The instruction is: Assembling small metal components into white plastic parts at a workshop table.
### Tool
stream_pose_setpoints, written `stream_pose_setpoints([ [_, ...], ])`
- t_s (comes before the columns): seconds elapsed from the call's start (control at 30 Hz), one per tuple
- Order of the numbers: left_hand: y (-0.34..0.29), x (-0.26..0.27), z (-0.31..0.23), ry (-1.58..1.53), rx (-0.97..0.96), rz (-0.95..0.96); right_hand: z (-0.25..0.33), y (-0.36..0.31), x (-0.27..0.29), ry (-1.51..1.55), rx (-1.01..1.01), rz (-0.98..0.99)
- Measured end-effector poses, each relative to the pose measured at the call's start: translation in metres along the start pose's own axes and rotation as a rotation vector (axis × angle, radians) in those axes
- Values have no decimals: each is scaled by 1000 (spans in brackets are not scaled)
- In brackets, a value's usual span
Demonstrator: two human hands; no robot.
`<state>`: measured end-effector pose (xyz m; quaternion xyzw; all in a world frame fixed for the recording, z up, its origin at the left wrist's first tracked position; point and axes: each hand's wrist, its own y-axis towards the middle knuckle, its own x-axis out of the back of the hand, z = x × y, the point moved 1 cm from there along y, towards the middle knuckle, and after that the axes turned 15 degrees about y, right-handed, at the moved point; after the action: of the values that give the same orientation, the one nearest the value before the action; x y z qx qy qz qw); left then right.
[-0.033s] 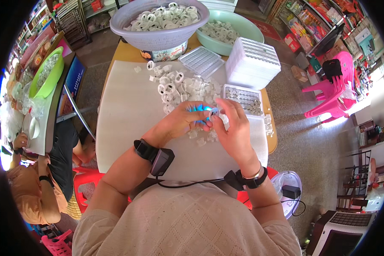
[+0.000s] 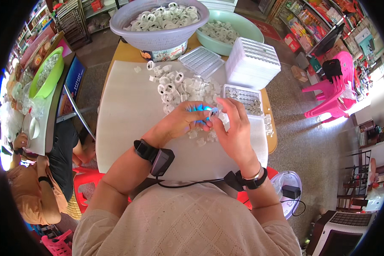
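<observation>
— What is the left hand (image 2: pixel 179 120) doing?
— Its thumb and fingers are pinching a small round white piece (image 2: pixel 213 113), and a blue glow (image 2: pixel 194 110) is shining between them
— And the right hand (image 2: pixel 235 131)?
— It is curving in from the other side, the thumb reaching to the piece and the forefinger standing apart above; whether they are gripping it, I cannot tell
— Where is the piece sitting?
— It is hanging above the white-covered table (image 2: pixel 126 111), at the near edge of a heap of white fittings (image 2: pixel 192 89). A shallow tray (image 2: pixel 255 116) of silvery discs (image 2: pixel 254 106) is lying just to the right
— And behind?
— A stack of white trays (image 2: pixel 252 66) is standing there, while a lilac basket (image 2: pixel 155 40) and a mint-green basin (image 2: pixel 214 45) are holding white parts (image 2: pixel 164 19)
</observation>
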<state>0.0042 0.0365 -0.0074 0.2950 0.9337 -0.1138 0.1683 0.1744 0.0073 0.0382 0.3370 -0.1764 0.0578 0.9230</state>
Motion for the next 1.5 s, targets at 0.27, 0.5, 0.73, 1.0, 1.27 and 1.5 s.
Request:
stream_pose_setpoints([
  [0.27, 3, -6, 0, 64, -14, -21, -4, -5, -6, -45, 90, 117],
  [0.5, 1, 1, 0, 51, -49, 54, 6, 7, 6, 127, -82, -18],
  [0.73, 0, -10, -4, 173, 29, -40, -17, -5, 10, 667, -659, -173],
  [1.0, -2, -13, -9, 194, -129, -98, -18, -10, 12, 685, -641, -151],
  [1.27, 0, -6, -9, 57, -125, -110, -21, -44, 31, 51, -411, 253],
  [1.5, 0, -3, -5, 87, -126, -123, -16, -45, 21, -68, -226, 229],
])
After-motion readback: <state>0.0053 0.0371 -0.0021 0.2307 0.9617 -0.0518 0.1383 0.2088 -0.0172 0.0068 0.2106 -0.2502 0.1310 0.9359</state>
